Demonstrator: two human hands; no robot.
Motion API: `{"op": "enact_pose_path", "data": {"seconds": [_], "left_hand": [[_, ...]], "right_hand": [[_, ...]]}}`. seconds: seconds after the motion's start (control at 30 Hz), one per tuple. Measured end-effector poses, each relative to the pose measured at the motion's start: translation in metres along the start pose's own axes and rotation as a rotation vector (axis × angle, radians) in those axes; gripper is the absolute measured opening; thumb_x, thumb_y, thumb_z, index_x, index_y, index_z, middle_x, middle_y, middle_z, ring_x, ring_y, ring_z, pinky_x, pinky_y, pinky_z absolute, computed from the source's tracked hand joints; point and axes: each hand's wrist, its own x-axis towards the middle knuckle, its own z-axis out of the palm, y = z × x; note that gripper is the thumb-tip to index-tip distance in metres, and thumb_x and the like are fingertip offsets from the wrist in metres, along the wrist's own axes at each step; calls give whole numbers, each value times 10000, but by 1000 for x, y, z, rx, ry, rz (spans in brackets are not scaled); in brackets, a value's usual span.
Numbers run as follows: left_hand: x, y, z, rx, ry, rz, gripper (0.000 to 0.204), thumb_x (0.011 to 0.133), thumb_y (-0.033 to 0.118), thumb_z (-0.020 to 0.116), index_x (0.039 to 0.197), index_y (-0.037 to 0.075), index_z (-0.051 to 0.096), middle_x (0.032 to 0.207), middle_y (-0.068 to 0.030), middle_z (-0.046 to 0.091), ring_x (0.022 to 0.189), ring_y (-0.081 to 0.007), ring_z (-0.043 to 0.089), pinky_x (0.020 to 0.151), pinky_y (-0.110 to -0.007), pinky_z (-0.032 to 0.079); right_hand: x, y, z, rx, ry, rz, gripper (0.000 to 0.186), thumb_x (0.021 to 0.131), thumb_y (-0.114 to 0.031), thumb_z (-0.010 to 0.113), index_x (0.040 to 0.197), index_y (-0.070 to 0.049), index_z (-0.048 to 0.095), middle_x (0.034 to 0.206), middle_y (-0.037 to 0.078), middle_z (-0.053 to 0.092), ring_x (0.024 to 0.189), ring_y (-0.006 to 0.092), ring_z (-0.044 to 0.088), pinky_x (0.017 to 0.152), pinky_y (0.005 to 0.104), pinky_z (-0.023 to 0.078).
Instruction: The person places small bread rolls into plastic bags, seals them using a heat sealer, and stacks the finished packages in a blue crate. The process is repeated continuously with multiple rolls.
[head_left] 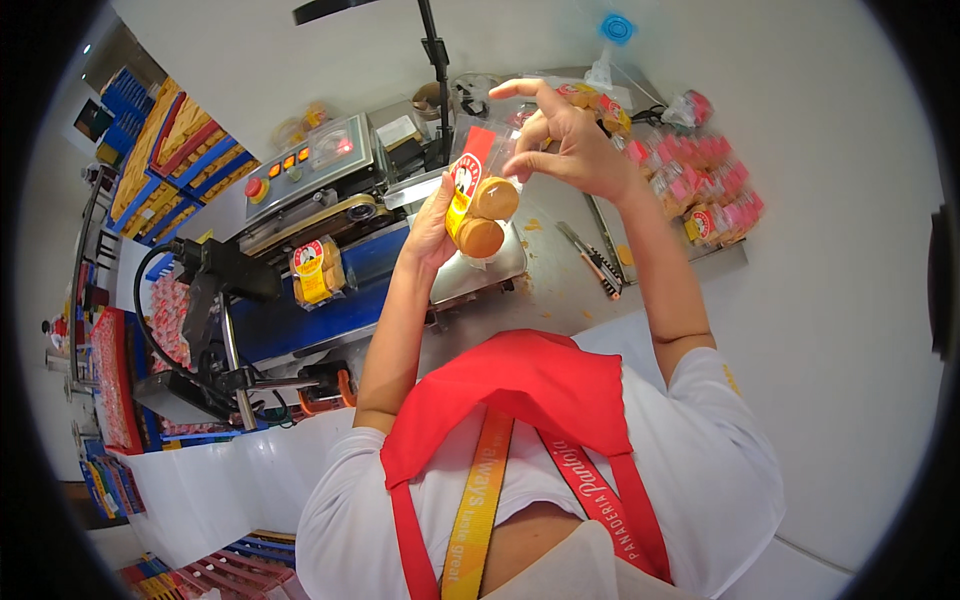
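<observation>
Plastic bag (468, 176) sheathes smooth, round, golden-brown biscuits (480, 238).

Head view — wide, high, facing steeply down.
From the person's head, the left one of two side-by-side fisheyes looks down and forward over the apron (520, 375), which looms nearest, below the hands. The forearms (395, 335) reach up from beside it to the left hand (432, 228) and right hand (575, 145), both fairly near the lens and above mid-view. Left of the left hand, the view takes in the machine (310, 160) and, farther off, crates (180, 165); right of the right hand, packs (708, 185) — all inside a dark, rounded border.
</observation>
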Motion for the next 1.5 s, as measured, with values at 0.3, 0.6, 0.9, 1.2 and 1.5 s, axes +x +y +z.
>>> {"op": "enact_pose_path", "data": {"seconds": [0.3, 0.6, 0.9, 1.2, 1.5], "left_hand": [[-28, 4, -31, -308, 21, 203, 547, 956, 360, 503, 1399, 64, 377, 1324, -70, 525, 1234, -203, 494, 1042, -401, 406], [-29, 14, -33, -268, 132, 347, 572, 967, 359, 480, 1444, 88, 315, 1359, -50, 484, 1253, -192, 468, 1066, -373, 365], [-32, 29, 7, 591, 266, 663, 679, 906, 159, 638, 1454, 66, 250, 1302, -99, 519, 1169, -149, 510, 1020, -307, 383], [-35, -7, -46, 1235, 566, 587, 487, 808, 91, 726, 1188, 31, 427, 1170, -164, 642, 958, -207, 643, 788, -300, 499], [-34, 3, -4, 1371, 761, 826, 96, 829, 53, 698, 900, -11, 709, 810, -76, 652, 683, -119, 637, 641, -230, 514]], "right_hand": [[-17, 39, 95, 715, 231, 183, 982, 890, -469, 597, 1447, -30, -83, 1148, 213, 610, 1019, 246, 626, 912, 369, 466], [-8, 1, 109, 376, 130, 153, 1009, 901, -387, 622, 1447, -61, -161, 1197, 257, 572, 1068, 308, 604, 812, 370, 548], [1, 38, 104, 317, 307, 38, 744, 818, -54, 711, 1339, -47, 180, 1069, 139, 625, 979, 203, 630, 851, 331, 522], [-25, 115, 142, 113, 390, 118, 384, 839, -82, 688, 1129, 7, 453, 1070, 194, 633, 1009, 281, 651, 826, 354, 521], [-9, 78, 141, -262, 642, 21, 78, 828, -61, 643, 887, -14, 663, 866, 115, 628, 785, 272, 602, 681, 373, 481]]}}
